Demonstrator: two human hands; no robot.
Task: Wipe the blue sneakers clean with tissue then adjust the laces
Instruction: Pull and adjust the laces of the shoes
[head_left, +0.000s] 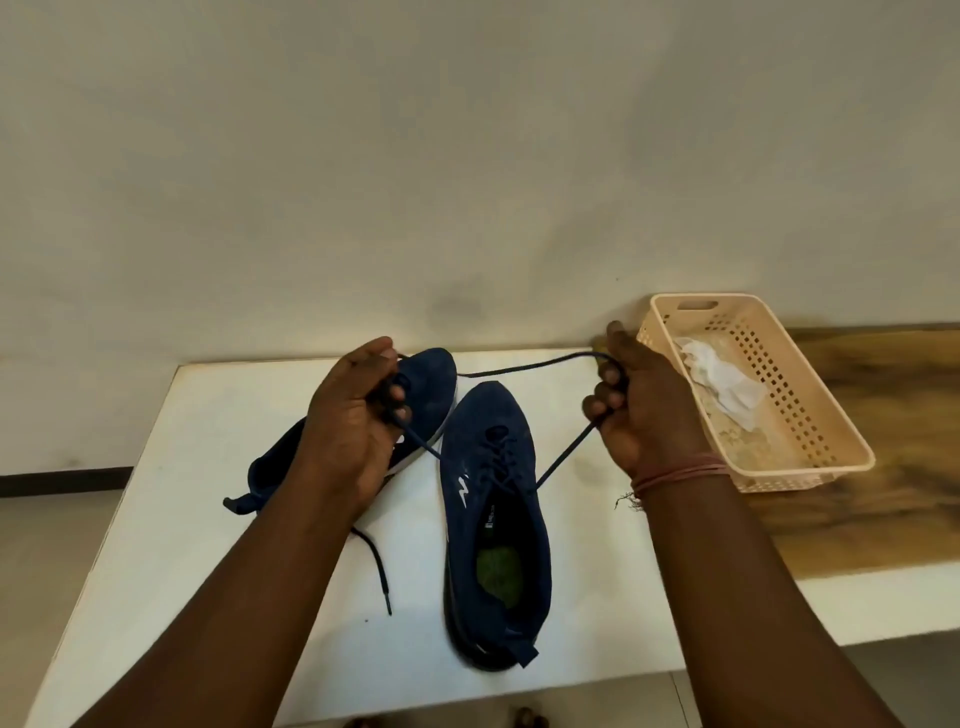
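Observation:
Two blue sneakers lie on a white table (197, 467). The right sneaker (493, 525) points away from me, its opening toward me. The left sneaker (415, 400) lies behind my left forearm, partly hidden, with a loose lace end (376, 571) trailing on the table. My left hand (348, 415) grips one end of the right sneaker's lace (566, 452). My right hand (644, 410) grips the other end, and the lace loops out over my fingers. Both ends are pulled up and apart above the shoe.
A peach plastic basket (810, 415) stands to the right on a wooden surface (893, 509), holding crumpled white tissue (727, 384). A plain wall rises behind the table. Toes show at the bottom edge below the table.

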